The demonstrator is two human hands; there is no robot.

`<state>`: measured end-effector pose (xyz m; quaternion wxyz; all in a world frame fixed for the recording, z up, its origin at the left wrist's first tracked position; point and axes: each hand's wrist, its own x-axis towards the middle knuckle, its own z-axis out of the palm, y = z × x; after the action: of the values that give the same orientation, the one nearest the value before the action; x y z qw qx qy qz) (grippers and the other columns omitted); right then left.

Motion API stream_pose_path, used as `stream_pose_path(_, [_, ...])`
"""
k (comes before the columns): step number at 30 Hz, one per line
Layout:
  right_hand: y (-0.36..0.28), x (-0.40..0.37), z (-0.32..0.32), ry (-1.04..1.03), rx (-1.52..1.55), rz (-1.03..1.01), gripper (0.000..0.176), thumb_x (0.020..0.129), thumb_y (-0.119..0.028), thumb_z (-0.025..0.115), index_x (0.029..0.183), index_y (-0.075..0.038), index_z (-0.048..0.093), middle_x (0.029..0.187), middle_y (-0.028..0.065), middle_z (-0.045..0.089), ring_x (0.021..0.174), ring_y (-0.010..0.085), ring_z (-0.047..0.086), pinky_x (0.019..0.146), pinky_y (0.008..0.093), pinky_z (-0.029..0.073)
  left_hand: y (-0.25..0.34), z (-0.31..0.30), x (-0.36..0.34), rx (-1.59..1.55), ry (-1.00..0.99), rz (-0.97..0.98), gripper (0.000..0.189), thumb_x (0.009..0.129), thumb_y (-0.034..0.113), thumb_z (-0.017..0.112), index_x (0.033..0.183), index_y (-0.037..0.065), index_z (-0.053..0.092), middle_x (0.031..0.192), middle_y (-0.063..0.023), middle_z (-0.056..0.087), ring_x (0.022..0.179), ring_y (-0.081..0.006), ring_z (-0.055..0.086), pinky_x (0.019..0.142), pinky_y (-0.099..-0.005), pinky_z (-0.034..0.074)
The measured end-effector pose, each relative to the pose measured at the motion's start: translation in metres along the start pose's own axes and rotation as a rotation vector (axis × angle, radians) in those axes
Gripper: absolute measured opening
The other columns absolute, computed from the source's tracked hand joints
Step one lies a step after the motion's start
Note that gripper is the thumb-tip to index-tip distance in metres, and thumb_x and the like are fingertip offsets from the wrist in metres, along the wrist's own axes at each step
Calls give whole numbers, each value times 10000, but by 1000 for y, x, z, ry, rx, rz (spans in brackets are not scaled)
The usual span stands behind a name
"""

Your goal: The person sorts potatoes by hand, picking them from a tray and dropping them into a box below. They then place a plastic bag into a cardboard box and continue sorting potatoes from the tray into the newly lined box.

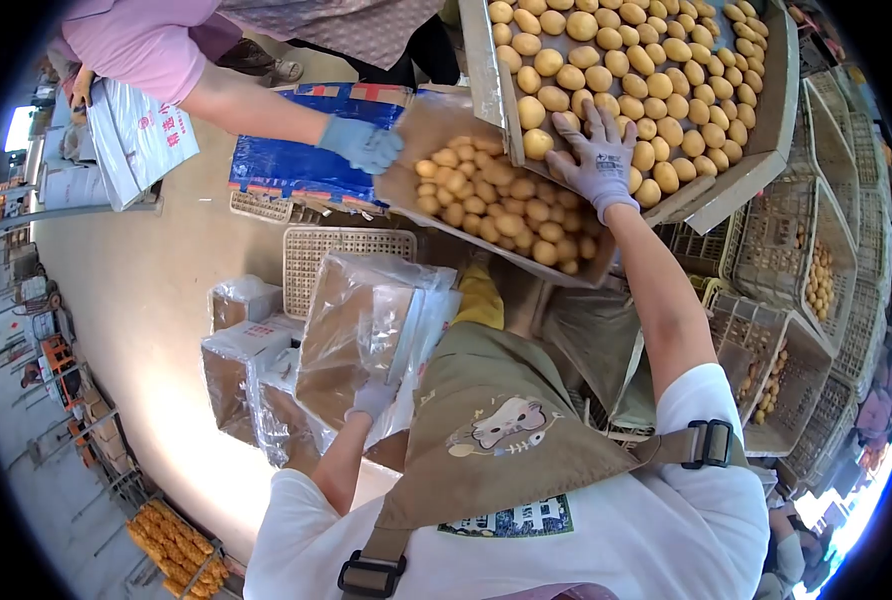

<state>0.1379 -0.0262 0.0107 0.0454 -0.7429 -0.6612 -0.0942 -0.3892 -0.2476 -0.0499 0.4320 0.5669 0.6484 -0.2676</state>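
My right hand (601, 160), in a pale glove, lies with fingers spread on the potatoes (666, 130) in a cardboard-walled sorting tray (781, 110). Beneath the tray's near left corner stands a cardboard box (406, 195) part filled with potatoes (496, 200). Low on my left side, my gloved left hand (371, 398) grips a box lined with clear plastic (346, 320); its fingertips are partly hidden. That box is tilted, and no potatoes show inside it.
A co-worker's blue-gloved hand (364, 145) hovers beside the potato box, near a blue taped surface (286, 150). More plastic-wrapped boxes (236, 370) and a plastic crate (346, 245) stand at left. Stacked crates (776, 240), some with potatoes, line the right.
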Motion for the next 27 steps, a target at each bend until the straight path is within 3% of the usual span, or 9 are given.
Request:
stream_pose_path(3, [-1,0,-3,1,-5,-4,598,826,-653,615,1383,-443,554,1567,75,393,1432,298,366,1156,627,95,5,-7,-7,85,50,54,553,951,505,465,1136,22,662,1108,-268,676,1071,-445,634,964,-497,479])
stream_pose_path(9, [-9,0,-11,-36,-63,17,589,857,-638,597,1407,-442,528,1594,49,354,1460,292,328,1178,617,63,17,-33,-21,81,15,94,547,923,498,520,1146,20,665,1125,-279,665,1062,-432,638,968,-480,476])
stream_pose_path(12, [-9,0,-11,-49,-78,19,596,855,-622,609,1416,-444,516,1597,45,351,1460,292,332,1178,619,59,50,-63,-38,88,-6,132,517,932,481,519,1157,40,668,1119,-271,666,1057,-422,640,956,-481,479])
stream_pose_path(15, [-9,0,-9,-29,-80,8,589,856,-619,610,1412,-448,519,1590,52,365,1452,296,348,1172,630,60,81,-91,-52,64,13,317,452,936,439,524,1155,73,675,1087,-248,675,1008,-419,649,920,-483,491])
stream_pose_path(18, [-10,0,-8,-27,-78,5,587,860,-621,602,1414,-449,515,1588,59,367,1453,298,346,1170,635,61,112,-111,-51,241,34,481,393,934,406,524,1152,121,685,1037,-216,686,937,-405,660,879,-484,503])
stream_pose_path(21, [-8,1,-10,-60,-76,8,587,864,-622,595,1420,-463,499,1588,63,365,1463,297,328,1171,633,59,133,-116,-25,320,127,785,344,922,392,530,1122,167,697,989,-174,696,868,-360,676,828,-460,511])
stream_pose_path(24, [-8,3,-16,-75,-63,17,591,855,-617,610,1417,-469,500,1588,61,365,1472,293,311,1173,637,69,182,-132,-6,648,113,980,292,895,359,550,1096,212,702,948,-133,707,841,-308,688,799,-437,510])
stream_pose_path(27, [-6,1,-5,-22,-9,4,598,841,-609,633,1406,-454,519,1583,65,370,1465,299,322,1169,644,92,242,-139,17,733,27,1096,270,840,287,581,1069,230,712,882,-97,716,822,-277,697,755,-427,515])
